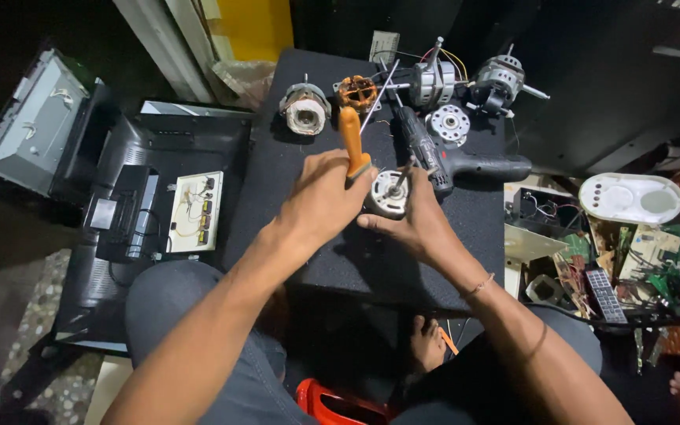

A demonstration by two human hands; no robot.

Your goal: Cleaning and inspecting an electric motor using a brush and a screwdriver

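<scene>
Knees and forearms fill the near frame; past them sits the black work table. Left to right:

- Far left, on the floor: grey metal chassis, then a black casing holding a white circuit board. Both well clear of the hands.
- Our left hand is wrapped shut around the orange-handled screwdriver, handle sticking up and away from us. Tip is hidden behind the fist; can't tell where it lands.
- Just right of it, our right hand cups the small motor part, a round metal piece with a white face and centre hub, fingers curled under and around its rim. It sits mid-table, held slightly off or on the surface; can't tell which.
- Handling call: metal, dense for its size, rigid, smooth rim likely slippery. Grip by the outer rim, keep off any windings.
- Far side of the table: wound stator, copper coil, two more motors, a round end plate.
- Cordless drill lies touching-close behind the right hand; that side is tight.
- Right of the table edge: pile of green circuit boards and a white oval cover.
- Open room: bare table near us and to the left.
</scene>
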